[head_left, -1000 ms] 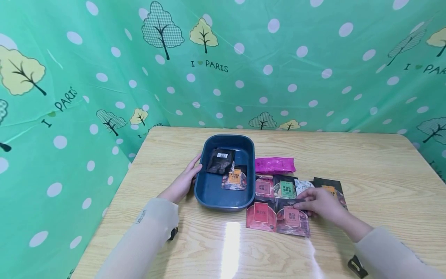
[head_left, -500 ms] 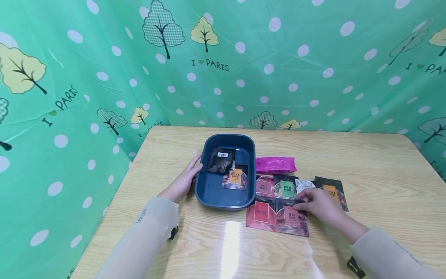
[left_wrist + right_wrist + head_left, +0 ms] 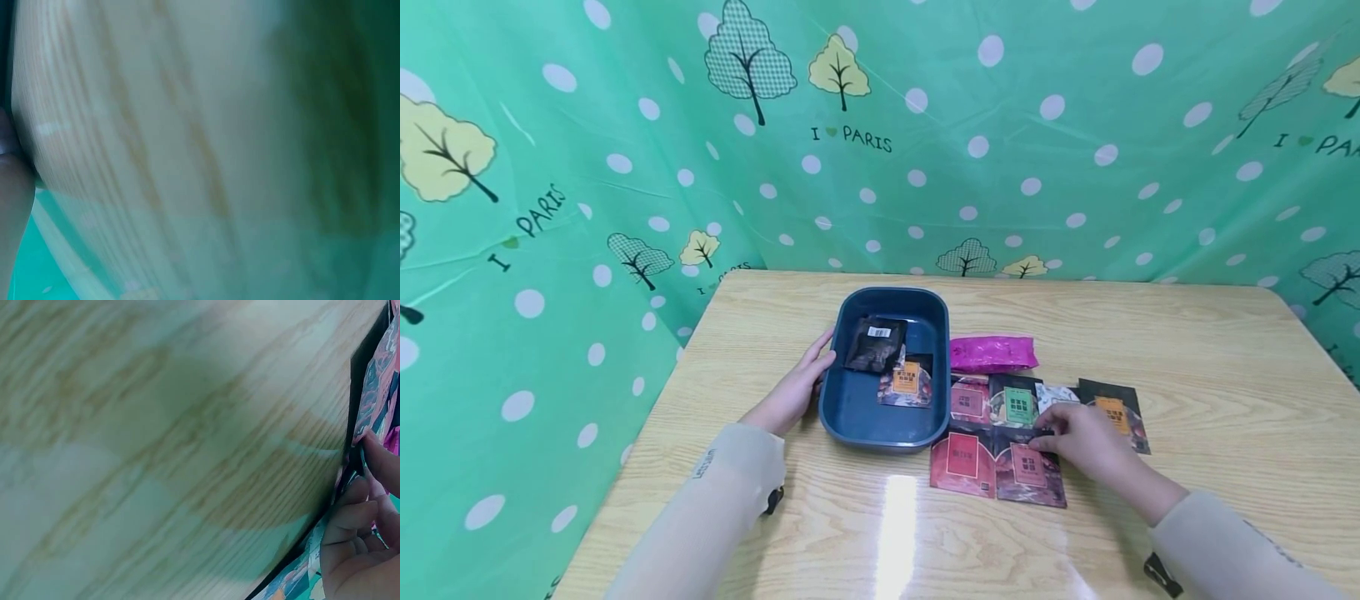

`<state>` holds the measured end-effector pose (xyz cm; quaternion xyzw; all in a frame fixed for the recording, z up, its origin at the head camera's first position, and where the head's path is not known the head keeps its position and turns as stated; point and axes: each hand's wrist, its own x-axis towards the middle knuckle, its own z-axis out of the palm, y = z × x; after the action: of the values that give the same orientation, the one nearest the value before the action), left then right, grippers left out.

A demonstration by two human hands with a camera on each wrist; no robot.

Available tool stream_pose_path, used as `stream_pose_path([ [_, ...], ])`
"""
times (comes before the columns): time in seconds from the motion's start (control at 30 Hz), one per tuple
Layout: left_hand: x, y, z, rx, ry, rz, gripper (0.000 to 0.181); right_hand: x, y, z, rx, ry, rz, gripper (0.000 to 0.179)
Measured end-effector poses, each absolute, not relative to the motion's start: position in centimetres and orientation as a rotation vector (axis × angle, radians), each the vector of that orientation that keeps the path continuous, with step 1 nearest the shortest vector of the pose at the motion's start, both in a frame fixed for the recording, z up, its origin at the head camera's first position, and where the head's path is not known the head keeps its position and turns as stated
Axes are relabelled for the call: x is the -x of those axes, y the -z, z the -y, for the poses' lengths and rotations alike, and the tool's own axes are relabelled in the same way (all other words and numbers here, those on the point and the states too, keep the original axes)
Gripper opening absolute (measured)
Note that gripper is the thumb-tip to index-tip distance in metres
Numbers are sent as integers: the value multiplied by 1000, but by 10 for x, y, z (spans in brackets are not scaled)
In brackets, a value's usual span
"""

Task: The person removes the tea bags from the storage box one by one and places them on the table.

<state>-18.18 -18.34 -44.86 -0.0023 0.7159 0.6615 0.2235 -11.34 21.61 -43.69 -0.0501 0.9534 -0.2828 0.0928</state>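
My left hand [image 3: 790, 396] rests against the outer left wall of a dark blue plastic bin [image 3: 880, 427], fingers extended along it. Inside the bin lie a black sachet [image 3: 872, 354] with a barcode and a sachet with an orange label [image 3: 908, 383]. My right hand [image 3: 1088, 437] pinches the upper right edge of a dark sachet with a pink-red label [image 3: 1028, 479]. In the right wrist view, thumb and finger of the right hand [image 3: 359, 531] meet at a sachet's edge. The left wrist view shows only part of the left hand [image 3: 12, 206] beside blurred tabletop.
Around the right hand lie a red sachet [image 3: 961, 457], a pink-label sachet [image 3: 968, 402], a green-label sachet [image 3: 1015, 404], a white patterned packet [image 3: 1054, 395] and another orange-label sachet [image 3: 1116, 412]. A magenta packet [image 3: 992, 355] lies behind them. The wooden table [image 3: 1225, 375] meets a green polka-dot curtain [image 3: 1037, 167].
My right hand has shifted very slightly left, its fingers still at the pink-red-label sachet. My left hand and the bin have not moved.
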Motion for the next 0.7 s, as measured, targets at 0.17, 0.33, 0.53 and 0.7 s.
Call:
stream_pose_path([
  [0.17,182,448,183,10,-1827,-1970,56,113,437,-216,144,828,-2839,23],
  [0.33,182,448,183,9,-1825,-1970,56,114,437,-216,149,831,-2842,24],
  [0.53,182,449,184,10,-1821,-1972,56,115,435,-214,157,861,-2824,19],
  [0.7,183,449,184,9,-1819,-1974,56,118,430,-210,157,887,-2808,13],
])
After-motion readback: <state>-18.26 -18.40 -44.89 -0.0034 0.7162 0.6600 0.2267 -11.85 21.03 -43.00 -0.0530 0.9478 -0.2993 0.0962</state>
